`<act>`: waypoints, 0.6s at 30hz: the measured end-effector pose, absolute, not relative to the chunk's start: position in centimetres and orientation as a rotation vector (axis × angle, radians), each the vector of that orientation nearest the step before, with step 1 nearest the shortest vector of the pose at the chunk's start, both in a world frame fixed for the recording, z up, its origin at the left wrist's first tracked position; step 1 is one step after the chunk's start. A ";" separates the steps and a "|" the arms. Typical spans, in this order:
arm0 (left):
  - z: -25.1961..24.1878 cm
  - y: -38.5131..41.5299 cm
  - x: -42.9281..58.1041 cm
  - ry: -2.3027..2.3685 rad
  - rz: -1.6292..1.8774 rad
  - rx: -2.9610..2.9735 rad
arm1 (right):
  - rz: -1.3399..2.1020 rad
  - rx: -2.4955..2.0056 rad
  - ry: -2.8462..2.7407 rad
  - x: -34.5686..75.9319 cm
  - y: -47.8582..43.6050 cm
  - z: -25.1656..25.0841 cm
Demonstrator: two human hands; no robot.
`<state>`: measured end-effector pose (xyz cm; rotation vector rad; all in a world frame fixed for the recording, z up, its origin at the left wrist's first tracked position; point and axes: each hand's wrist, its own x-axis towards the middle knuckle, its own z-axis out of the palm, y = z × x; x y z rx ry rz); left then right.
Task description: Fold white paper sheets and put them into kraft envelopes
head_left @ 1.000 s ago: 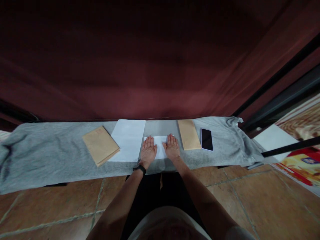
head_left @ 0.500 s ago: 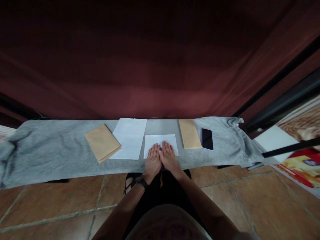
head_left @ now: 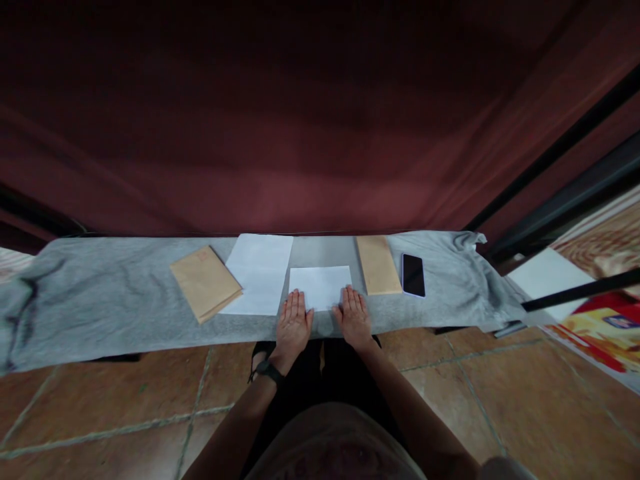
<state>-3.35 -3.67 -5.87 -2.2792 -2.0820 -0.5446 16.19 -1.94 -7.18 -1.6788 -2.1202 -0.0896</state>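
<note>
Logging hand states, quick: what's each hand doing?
Left hand: open, flat, fingertips on the white paper.
Right hand: open, flat, fingertips on it too.

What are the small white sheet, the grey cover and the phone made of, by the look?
Small white sheet: paper, matt, thin; it lies dead flat with crisp straight edges.
Grey cover: soft fabric, probably jersey or felt, matt heathered grey; it wrinkles and drapes at the ends.
Phone: smooth black front, likely glass; pale rim, plastic or metal, cannot tell.

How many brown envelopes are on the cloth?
2. One brown envelope lies left of the large white sheet; the other lies between the small white sheet and the phone. More may be stacked.
</note>
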 end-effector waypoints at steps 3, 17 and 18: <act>-6.0 -4.2 -3.9 -2.094 -0.549 -2.234 | -0.116 -1.683 -2.096 16.9 -2.4 -7.4; -5.0 -6.2 0.3 -1.792 -0.475 -2.509 | 0.016 -1.523 -2.270 15.0 -4.5 -6.3; -5.1 -6.3 0.4 -1.791 -0.457 -2.521 | 0.018 -1.527 -2.277 15.0 -4.7 -6.3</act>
